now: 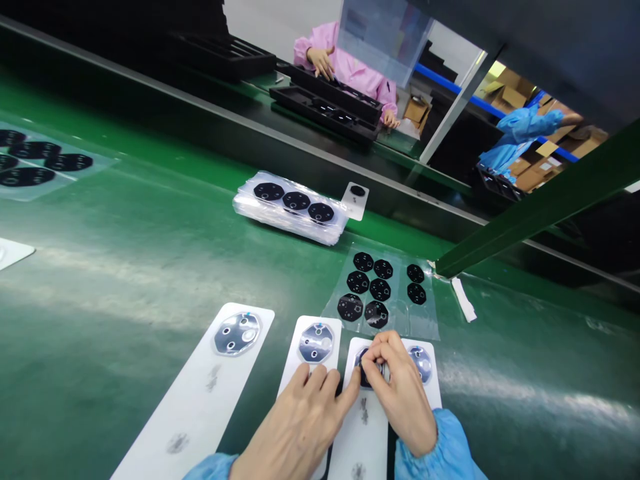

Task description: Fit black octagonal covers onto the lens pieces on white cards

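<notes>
My right hand [400,383] is closed in a pinch at the black octagonal sticker [366,375], which sits over the upper end of a long white panel [357,433]. Fingers and thumb hide much of that sticker. My left hand [305,417] lies palm down with its fingers stretched out, across the neighbouring white panel [300,327]; its thumb reaches the sticker's left edge. That neighbouring panel carries a shiny silver octagon [316,343] with small holes. Partly behind my right hand lies another white panel [434,395] with a silver octagon [421,362].
Farther left lies another white panel [195,393]. A clear sheet of black octagonal stickers [380,289] is beyond my hands, near a green post [530,207]. A stack of clear sheets [293,223] stands farther back. Across the line, a person in pink [345,57] works at black trays [325,110].
</notes>
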`<act>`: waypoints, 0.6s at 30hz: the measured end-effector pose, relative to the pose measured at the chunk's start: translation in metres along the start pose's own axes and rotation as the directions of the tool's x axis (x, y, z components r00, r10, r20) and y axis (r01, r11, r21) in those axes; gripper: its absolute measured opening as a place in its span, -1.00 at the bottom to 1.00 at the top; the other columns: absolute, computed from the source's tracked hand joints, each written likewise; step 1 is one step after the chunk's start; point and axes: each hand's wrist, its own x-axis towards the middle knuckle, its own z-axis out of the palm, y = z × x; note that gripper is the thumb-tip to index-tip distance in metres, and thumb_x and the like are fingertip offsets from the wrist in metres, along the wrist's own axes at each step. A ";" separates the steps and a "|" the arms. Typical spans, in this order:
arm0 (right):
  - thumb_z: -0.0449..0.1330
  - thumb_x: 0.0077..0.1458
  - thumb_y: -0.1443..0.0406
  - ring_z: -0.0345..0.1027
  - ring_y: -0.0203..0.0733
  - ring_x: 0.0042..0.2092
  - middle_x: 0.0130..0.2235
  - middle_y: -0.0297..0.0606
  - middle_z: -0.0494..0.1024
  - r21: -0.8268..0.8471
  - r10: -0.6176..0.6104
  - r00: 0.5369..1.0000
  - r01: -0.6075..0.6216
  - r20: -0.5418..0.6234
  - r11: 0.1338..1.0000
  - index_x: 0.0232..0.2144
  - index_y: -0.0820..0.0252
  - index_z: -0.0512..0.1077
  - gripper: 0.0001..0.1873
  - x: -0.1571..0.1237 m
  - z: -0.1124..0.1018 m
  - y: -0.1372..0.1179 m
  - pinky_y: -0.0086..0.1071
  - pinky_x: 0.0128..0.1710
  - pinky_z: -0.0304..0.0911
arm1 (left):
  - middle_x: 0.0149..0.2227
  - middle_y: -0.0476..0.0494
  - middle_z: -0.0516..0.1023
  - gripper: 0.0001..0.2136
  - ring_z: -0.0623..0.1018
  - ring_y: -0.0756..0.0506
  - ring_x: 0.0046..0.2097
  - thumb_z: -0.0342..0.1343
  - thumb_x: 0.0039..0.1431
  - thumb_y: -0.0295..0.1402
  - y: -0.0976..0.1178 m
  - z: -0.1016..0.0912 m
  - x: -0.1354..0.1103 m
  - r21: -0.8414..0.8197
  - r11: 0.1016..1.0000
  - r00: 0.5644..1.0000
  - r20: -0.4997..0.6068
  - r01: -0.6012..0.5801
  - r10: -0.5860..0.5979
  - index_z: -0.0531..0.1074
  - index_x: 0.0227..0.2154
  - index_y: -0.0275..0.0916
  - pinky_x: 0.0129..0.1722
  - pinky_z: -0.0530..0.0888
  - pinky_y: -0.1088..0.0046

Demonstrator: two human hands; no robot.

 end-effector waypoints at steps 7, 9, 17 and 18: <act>-0.05 0.19 0.36 0.23 -0.25 -0.28 -0.28 -0.29 0.26 -0.033 -0.004 1.000 0.005 0.014 0.999 -0.46 0.14 0.24 -0.82 0.001 0.002 0.001 -0.36 -0.29 0.16 | -0.47 -0.05 0.44 -0.56 0.41 -0.11 -0.43 -0.06 0.07 -0.54 0.001 -0.004 0.002 0.004 1.000 1.000 0.017 0.019 -0.019 0.24 0.05 -0.17 -0.35 0.23 0.27; -0.06 0.20 0.36 0.22 -0.25 -0.29 -0.28 -0.29 0.25 -0.027 0.007 1.000 -0.007 0.011 1.000 -0.46 0.14 0.22 -0.81 0.001 0.003 0.001 -0.36 -0.30 0.16 | -0.47 -0.05 0.44 -0.56 0.41 -0.11 -0.43 -0.07 0.08 -0.54 0.001 -0.006 0.003 0.004 1.000 0.999 0.043 0.025 -0.025 0.24 0.06 -0.16 -0.35 0.23 0.28; -0.08 0.23 0.32 0.20 -0.26 -0.33 -0.29 -0.30 0.25 0.071 -0.007 1.000 0.009 -0.025 0.997 -0.44 0.12 0.22 -0.81 0.001 -0.001 0.004 -0.37 -0.29 0.16 | -0.47 -0.06 0.45 -0.53 0.42 -0.12 -0.44 -0.07 0.06 -0.55 0.001 -0.004 0.000 0.014 1.000 0.999 0.049 0.018 -0.019 0.23 0.07 -0.16 -0.35 0.24 0.27; -0.07 0.23 0.32 0.20 -0.26 -0.32 -0.28 -0.30 0.25 0.085 -0.008 1.000 0.009 -0.017 0.996 -0.43 0.12 0.23 -0.81 0.000 -0.001 0.004 -0.38 -0.30 0.15 | -0.48 -0.05 0.45 -0.53 0.41 -0.11 -0.44 -0.07 0.05 -0.56 0.001 -0.003 -0.001 0.013 1.000 0.999 0.032 0.017 -0.017 0.24 0.06 -0.16 -0.36 0.24 0.28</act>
